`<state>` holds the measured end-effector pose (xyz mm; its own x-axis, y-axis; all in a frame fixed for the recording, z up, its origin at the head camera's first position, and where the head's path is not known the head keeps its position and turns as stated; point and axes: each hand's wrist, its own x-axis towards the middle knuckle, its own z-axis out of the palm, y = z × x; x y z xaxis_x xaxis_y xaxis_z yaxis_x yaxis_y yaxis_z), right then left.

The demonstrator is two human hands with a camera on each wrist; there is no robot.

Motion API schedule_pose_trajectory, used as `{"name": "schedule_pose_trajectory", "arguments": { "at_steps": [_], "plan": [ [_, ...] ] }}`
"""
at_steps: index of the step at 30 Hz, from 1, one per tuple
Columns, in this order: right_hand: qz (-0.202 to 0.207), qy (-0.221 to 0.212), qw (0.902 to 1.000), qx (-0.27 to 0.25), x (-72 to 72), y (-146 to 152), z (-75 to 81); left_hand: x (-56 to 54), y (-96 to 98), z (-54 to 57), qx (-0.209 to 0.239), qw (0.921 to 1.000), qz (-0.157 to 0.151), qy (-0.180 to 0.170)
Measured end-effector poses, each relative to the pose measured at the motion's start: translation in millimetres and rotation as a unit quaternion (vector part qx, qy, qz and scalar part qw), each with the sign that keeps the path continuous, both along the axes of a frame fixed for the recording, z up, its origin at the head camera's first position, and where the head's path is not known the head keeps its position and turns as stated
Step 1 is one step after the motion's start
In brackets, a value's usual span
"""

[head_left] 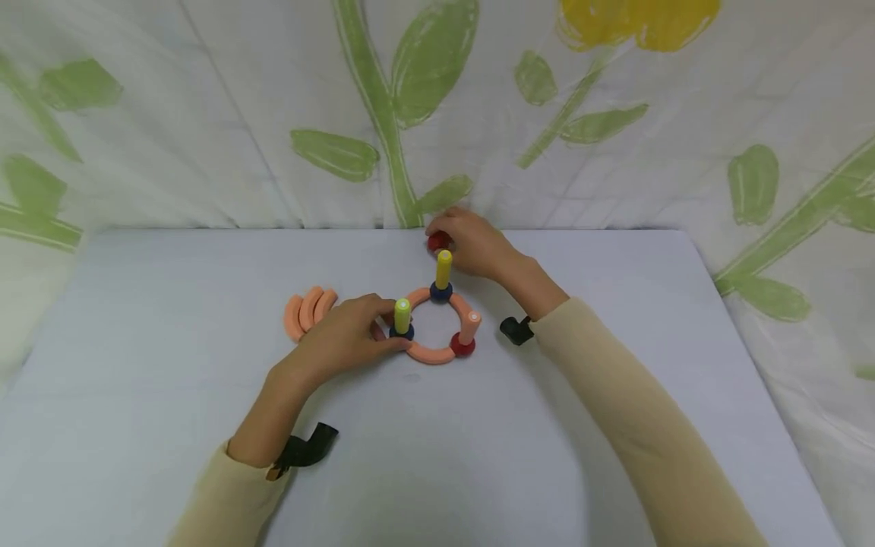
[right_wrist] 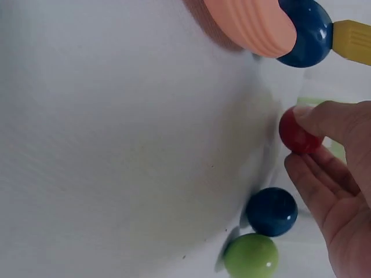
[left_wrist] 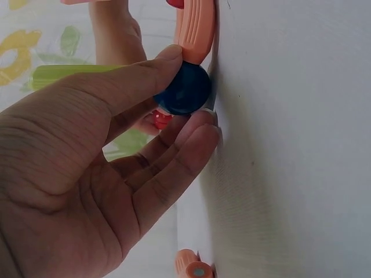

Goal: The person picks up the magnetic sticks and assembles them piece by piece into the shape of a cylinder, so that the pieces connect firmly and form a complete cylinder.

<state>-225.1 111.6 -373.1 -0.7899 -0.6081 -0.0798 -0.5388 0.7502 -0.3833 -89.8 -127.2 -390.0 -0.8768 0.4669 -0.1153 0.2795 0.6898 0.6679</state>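
Note:
Curved orange pieces (head_left: 432,355) and balls form a ring lying on the table. My left hand (head_left: 335,342) pinches the ring's left blue ball (left_wrist: 184,90) between thumb and fingers; a yellow-green rod (head_left: 402,315) stands on that ball. At the ring's back, a yellow rod (head_left: 443,270) rises from another blue ball (head_left: 440,293). An orange rod (head_left: 470,328) leans slightly from a red ball (head_left: 462,346) at front right. Behind the ring, by the table's far edge, my right hand (head_left: 478,247) holds a loose red ball (right_wrist: 298,132) between thumb and fingers.
Several loose curved orange pieces (head_left: 307,310) lie side by side left of the ring. A loose blue ball (right_wrist: 272,212) and a green ball (right_wrist: 251,256) sit near my right hand. A white curtain (head_left: 246,114) with painted plants hangs behind the table (head_left: 437,456).

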Motion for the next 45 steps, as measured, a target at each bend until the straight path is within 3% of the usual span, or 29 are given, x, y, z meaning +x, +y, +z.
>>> {"name": "schedule_pose_trajectory", "arguments": {
  "at_steps": [9,24,36,45],
  "plan": [
    [-0.018,0.011,0.9976,-0.066,10.3,18.1,8.2,1.4,1.8,2.8,-0.008,0.9999,0.002,0.013],
    [-0.023,0.0,0.9918,-0.126,42.0,39.3,34.6,0.4,-3.4,1.6,0.052,0.998,-0.022,0.027],
    [-0.006,0.054,0.9704,-0.235,96.3,42.1,70.6,-0.4,-3.8,0.2,0.067,0.9975,-0.017,0.019],
    [0.031,0.058,0.9525,-0.297,124.5,17.3,74.9,-0.8,-4.1,0.4,0.062,0.9978,-0.02,0.014]
  ]
}}
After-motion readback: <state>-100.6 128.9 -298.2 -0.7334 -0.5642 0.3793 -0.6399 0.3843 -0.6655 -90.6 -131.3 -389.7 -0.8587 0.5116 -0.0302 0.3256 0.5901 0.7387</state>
